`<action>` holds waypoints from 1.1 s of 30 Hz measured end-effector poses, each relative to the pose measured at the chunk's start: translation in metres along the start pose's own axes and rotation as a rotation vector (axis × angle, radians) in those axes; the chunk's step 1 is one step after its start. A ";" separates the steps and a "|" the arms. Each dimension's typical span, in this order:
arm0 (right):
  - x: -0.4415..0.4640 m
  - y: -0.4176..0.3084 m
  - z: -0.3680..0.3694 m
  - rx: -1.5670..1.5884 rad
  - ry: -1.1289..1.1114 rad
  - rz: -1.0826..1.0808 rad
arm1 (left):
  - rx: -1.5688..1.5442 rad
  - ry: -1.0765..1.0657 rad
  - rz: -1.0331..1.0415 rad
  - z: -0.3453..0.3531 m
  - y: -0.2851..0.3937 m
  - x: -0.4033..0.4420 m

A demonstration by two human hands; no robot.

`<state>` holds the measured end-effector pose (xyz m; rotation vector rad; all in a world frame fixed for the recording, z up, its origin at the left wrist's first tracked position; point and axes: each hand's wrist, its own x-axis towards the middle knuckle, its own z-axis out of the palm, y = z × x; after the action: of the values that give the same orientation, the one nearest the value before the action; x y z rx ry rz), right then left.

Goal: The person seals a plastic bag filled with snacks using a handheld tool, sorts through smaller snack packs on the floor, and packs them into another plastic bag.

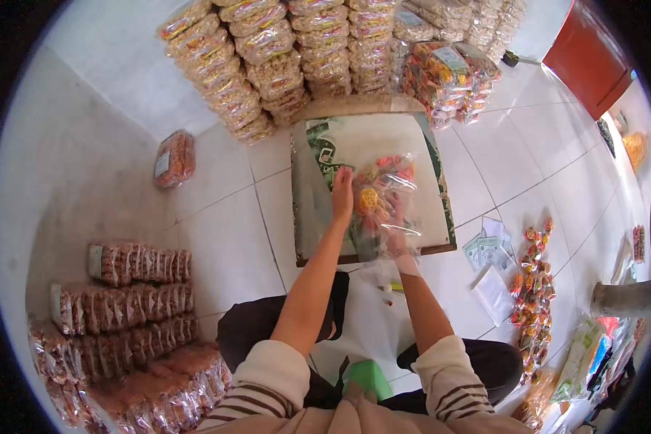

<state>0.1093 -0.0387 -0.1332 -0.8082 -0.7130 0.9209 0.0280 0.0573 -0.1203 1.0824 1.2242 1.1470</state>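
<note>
A clear plastic bag [411,189] with small red and yellow snack packets [369,200] in it lies on a low board-topped table [318,224]. My left hand [343,194] is at the bag's left side, fingers straight and together, palm turned toward the packets. My right hand [396,230] is at the bag's lower right, seen through the clear plastic with its fingers extended upward. Whether that hand is inside the bag or behind it, I cannot tell. Glare on the plastic partly hides the right fingers.
Tall stacks of bagged snacks [267,43] stand behind the table, beside filled bags of colourful packets [441,72]. Rows of brown packs [137,296] sit at left. On the right floor lie printed labels [488,246], flat clear bags [492,293] and strung packets [534,289].
</note>
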 end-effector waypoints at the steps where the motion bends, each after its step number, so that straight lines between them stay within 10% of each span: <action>1: 0.004 0.000 -0.002 -0.096 -0.012 -0.027 | -0.015 -0.098 0.014 0.003 0.004 0.007; 6: 0.022 0.003 -0.008 0.075 0.004 0.371 | -0.065 -0.439 -0.033 0.000 0.007 0.020; 15: 0.032 0.042 -0.014 -0.314 0.092 0.185 | -0.672 -0.474 -0.383 0.002 0.010 0.002; 19: 0.023 -0.001 0.027 0.055 0.107 0.073 | -0.657 -0.420 -0.385 0.007 0.007 -0.008; 22: 0.024 0.005 0.024 -0.145 0.182 0.040 | -0.466 -0.246 -0.268 0.012 0.003 -0.016; 24: 0.021 0.009 0.019 -1.034 0.293 -0.343 | -0.344 -0.159 -0.158 0.016 -0.001 -0.021; 28: 0.025 0.015 0.020 -0.563 0.416 -0.163 | -0.110 -0.261 -0.025 0.020 -0.007 -0.035; 30: 0.023 0.007 0.015 -1.198 0.232 -0.434 | -0.168 -0.252 0.129 0.023 -0.005 -0.038; 33: 0.014 -0.008 0.008 -1.125 0.008 -0.293 | -0.098 -0.273 0.050 0.019 -0.005 -0.037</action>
<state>0.1122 -0.0268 -0.1203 -1.6221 -1.3242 0.1766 0.0471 0.0203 -0.1197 1.1583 0.9242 1.0460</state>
